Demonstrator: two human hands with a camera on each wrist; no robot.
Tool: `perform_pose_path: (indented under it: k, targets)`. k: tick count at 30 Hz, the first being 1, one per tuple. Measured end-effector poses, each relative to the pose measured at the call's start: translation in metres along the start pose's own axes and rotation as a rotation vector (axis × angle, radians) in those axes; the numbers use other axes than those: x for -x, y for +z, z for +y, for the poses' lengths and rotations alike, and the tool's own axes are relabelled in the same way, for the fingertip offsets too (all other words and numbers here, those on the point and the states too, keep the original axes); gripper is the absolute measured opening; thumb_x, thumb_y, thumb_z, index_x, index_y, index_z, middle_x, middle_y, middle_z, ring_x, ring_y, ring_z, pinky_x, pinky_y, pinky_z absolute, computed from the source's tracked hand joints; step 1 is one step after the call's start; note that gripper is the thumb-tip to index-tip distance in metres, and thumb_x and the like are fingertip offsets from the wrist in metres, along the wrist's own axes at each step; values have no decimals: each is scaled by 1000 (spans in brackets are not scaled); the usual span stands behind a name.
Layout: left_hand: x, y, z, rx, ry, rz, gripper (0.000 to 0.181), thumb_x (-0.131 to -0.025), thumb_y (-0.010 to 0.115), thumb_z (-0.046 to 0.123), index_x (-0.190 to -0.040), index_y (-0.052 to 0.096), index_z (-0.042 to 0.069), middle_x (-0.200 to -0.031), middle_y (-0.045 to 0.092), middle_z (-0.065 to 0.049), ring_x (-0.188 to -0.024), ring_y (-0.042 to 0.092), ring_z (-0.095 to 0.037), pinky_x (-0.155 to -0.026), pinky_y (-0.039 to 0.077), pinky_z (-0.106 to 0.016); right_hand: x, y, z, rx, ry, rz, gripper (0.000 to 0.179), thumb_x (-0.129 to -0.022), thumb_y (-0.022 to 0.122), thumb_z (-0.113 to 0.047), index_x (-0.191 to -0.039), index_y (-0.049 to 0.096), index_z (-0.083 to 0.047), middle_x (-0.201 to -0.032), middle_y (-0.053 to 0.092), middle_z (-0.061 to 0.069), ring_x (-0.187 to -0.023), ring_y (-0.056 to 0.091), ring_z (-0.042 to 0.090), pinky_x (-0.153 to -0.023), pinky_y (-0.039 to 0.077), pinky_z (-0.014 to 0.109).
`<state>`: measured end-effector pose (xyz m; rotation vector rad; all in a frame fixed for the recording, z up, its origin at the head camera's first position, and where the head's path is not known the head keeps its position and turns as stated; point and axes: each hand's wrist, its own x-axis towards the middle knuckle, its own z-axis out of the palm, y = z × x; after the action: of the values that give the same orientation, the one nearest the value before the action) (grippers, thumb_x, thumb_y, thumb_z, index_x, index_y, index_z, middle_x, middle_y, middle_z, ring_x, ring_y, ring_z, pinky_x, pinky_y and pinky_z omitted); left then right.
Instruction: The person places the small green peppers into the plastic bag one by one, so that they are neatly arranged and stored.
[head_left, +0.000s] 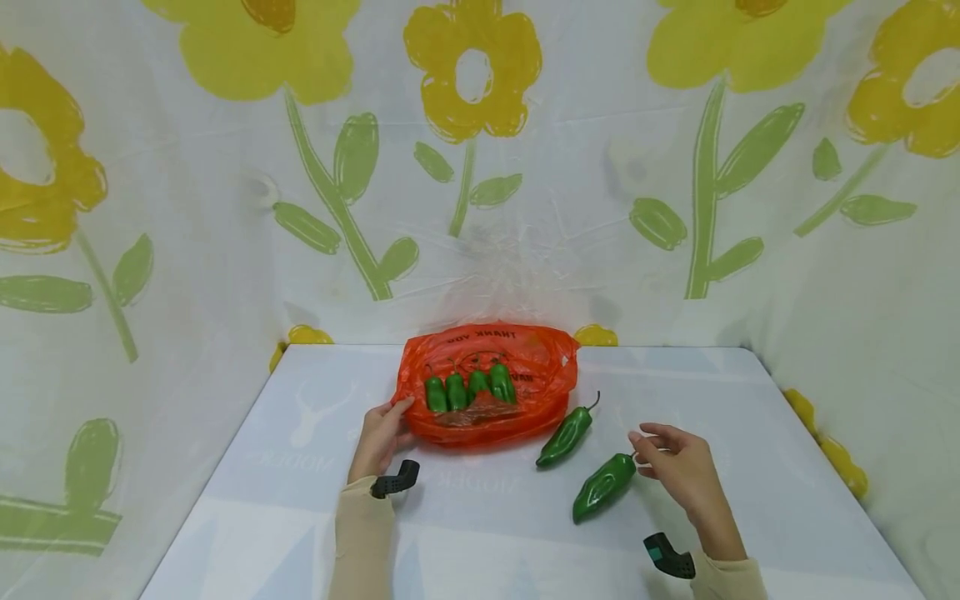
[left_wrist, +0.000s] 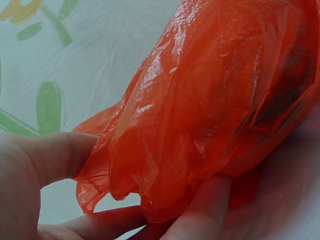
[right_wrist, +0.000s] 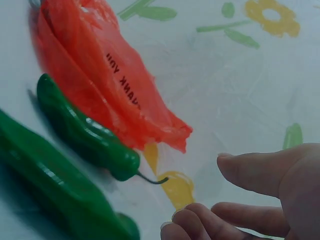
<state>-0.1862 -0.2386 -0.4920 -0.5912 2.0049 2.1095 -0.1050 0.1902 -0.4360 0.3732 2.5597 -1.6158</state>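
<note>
Toward the back of the table [head_left: 480,542], a red bag [head_left: 536,408] is lying with four peppers [head_left: 457,392] side by side in its mouth, stems pointing backward. Outside, the far pepper [head_left: 566,437] is resting just beside the bag and the near pepper [head_left: 604,487] nearer the right hand [head_left: 684,467], presumably for easy reach. The left hand [head_left: 381,437] is gripping the bag's left edge between thumb and fingers, likely to steady it and spread the mouth. The right hand is hovering at the near pepper's stem, thumb and loosely bent fingers standing moderately apart; whether a fingertip is touching the stem, I cannot tell. Behind, a flowered sheet [head_left: 562,217] is hanging.
</note>
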Motion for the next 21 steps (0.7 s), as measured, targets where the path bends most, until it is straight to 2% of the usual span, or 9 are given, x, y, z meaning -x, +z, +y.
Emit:
perform_pose_path:
  k: [7, 15, 21]
  targets:
    - [1, 0, 0, -7, 1, -3, 59, -105, 57, 35, -146, 49, -6, -146, 56, -23, -100, 66, -15, -77, 61, -22, 5, 6, 14, 0, 33, -8, 61, -99, 71, -30, -142, 53, 9, -111, 73, 19, -85, 70, 12, -74, 63, 28]
    - [2, 0, 0, 5, 7, -3, 57, -105, 57, 35, -144, 50, -7, -144, 58, -23, -97, 67, -13, -75, 60, -22, 13, 7, 26, 6, 56, 26, 60, -99, 70, -27, -141, 52, 12, -111, 75, 23, -87, 75, 18, -71, 64, 29]
    - [1, 0, 1, -2, -1, 2, 57, -105, 57, 36, -144, 51, -6, -145, 57, -23, -100, 66, -15, -77, 60, -22, 14, 7, 33, 13, 87, 5, 64, -99, 71, -28, -141, 51, 15, -113, 74, 25, -87, 76, 18, -71, 63, 28]
